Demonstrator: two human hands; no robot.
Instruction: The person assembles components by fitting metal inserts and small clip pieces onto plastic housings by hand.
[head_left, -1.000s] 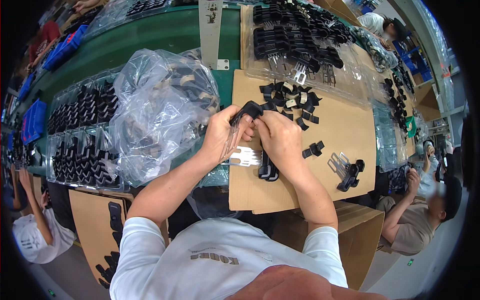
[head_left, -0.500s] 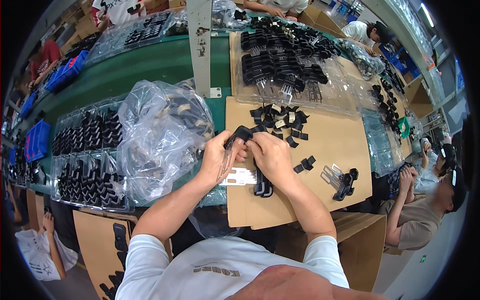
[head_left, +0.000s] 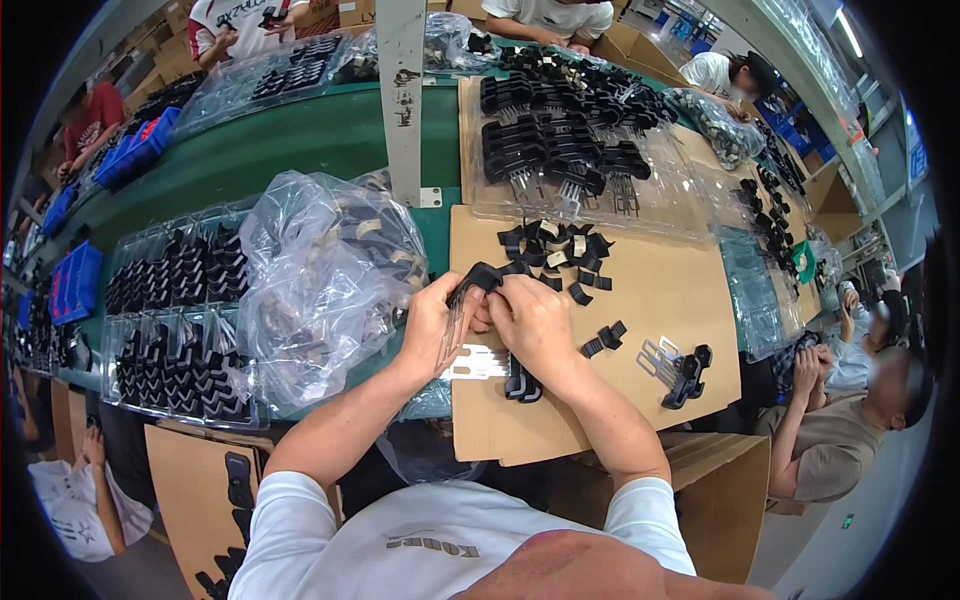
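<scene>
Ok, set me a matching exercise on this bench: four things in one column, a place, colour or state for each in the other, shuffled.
Column one
1. pronged black part
2. plastic bag
3. small curved pieces
4. nearest bin at the far left

Column two
A. blue
B. lying loose on the cardboard sheet, beyond the hands
C. gripped in the left hand
D. clear and crumpled

Right pairs: 1-C, 2-D, 3-B, 4-A
</scene>
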